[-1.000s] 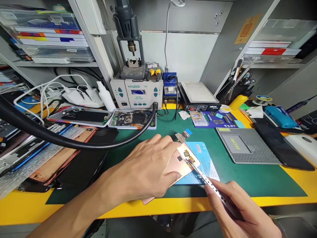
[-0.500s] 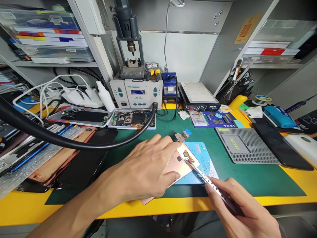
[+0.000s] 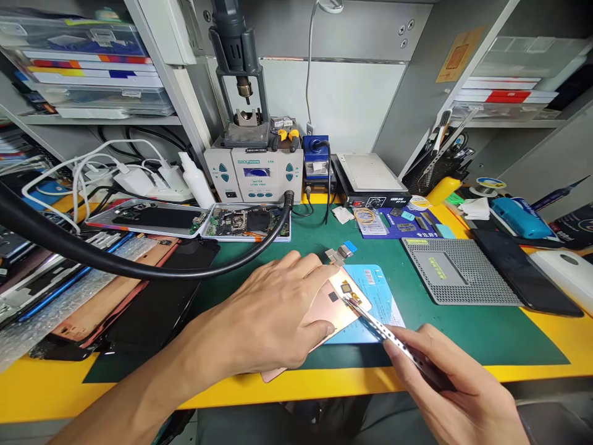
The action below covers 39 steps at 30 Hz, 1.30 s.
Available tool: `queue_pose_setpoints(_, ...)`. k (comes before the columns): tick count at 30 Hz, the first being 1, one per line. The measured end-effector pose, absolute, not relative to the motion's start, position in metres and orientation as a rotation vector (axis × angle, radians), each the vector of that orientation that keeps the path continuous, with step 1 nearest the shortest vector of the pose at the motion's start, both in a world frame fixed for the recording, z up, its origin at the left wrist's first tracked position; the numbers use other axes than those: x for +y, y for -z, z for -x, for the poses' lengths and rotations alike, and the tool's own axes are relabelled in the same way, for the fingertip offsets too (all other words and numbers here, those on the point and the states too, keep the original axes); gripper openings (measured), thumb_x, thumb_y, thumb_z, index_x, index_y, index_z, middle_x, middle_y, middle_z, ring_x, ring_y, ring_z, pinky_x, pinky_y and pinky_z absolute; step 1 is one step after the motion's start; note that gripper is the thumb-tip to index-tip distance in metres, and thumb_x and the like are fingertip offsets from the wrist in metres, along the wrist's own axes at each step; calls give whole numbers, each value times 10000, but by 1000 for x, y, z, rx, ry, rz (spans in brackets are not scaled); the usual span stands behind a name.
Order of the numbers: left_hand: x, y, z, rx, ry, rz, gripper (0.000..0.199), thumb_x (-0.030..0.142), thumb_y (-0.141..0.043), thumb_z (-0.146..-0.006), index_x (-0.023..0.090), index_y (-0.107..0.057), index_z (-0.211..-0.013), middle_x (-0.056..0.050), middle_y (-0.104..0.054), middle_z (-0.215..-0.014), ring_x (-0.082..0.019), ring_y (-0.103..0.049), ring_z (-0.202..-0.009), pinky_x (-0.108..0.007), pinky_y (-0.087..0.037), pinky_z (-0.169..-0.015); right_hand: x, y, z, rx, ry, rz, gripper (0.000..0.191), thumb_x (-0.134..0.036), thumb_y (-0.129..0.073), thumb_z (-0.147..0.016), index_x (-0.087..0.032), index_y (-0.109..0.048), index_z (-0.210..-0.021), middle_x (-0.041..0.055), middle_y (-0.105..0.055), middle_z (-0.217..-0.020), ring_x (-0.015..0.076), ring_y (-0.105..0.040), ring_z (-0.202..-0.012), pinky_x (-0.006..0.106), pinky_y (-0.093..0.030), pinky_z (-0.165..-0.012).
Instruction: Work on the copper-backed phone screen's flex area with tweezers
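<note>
My left hand (image 3: pixel 273 315) lies across a copper-coloured phone screen (image 3: pixel 343 314), back side up, and grips it with the thumb on its near edge. The hand covers much of the panel. A flex cable with a blue end (image 3: pixel 346 249) sticks out past its far corner. Between the thumb and fingers of my right hand (image 3: pixel 445 377) is a pair of silver tweezers (image 3: pixel 386 334) with holes along its arms. The tweezer tips touch or hover just over the small gold circuit at the screen's right end. Under the screen is a light blue card (image 3: pixel 377 296).
A black hose (image 3: pixel 199 272) arches over the left side from the hot-air station (image 3: pixel 257 176). Opened phones (image 3: pixel 248 222) and stacked panels (image 3: pixel 157 296) lie left. Toward the right are a perforated grey plate (image 3: pixel 491 284), a black phone (image 3: pixel 546 284) and a hot plate (image 3: pixel 370 179).
The tweezer tips shift very slightly on the gold circuit. The left hand keeps its hold on the screen, and the whole view moves a little.
</note>
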State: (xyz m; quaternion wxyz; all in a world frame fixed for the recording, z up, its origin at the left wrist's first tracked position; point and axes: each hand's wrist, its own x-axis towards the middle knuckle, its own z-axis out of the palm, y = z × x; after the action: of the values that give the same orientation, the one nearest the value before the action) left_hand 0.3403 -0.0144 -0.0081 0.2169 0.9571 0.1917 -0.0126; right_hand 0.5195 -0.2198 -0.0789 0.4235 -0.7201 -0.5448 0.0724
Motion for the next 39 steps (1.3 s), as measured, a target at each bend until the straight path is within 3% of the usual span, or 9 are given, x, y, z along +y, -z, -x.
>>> queue_pose_setpoints(5,-15,8,-341,535,32,-2648,628,369,-597,-978,369,-426,-1582,-1,-587,-1416,-275,-532,-1284,-478,-486,-1061,-219,76,-523,-1403,-228,1793,113,-278,-696,-1027,-289,-751,-1124,-36,-588,-749,124,-562,-607,203,-469,-534)
queue_pose_setpoints(16,-15,8,-338,528,31,-2659,639,363,-602,-976,357,-412,-1586,-3,-585,-1402,-264,-531,-1270,-461,-477,-1052,-215,73,-521,-1371,-217,1777,80,-264,-716,-1011,-290,-766,-1067,-29,-595,-750,134,-565,-621,210,-467,-531)
queue_pose_setpoints(21,-14,9,-339,522,6,-2690,533,419,-565,-1023,352,-452,-1540,0,-603,-1315,-261,-550,-1203,-464,-489,-1004,-219,79,-525,-1403,-247,1780,109,-258,-698,-1026,-291,-759,-1110,-21,-586,-763,145,-560,-635,245,-446,-540)
queue_pose_setpoints(39,-14,10,-340,525,28,-2700,536,449,-557,-1035,376,-432,-1551,8,-596,-1320,-263,-542,-1212,-488,-496,-1046,-218,78,-518,-1350,-228,1791,59,-289,-698,-1024,-306,-746,-1055,-34,-587,-751,144,-559,-623,236,-458,-544)
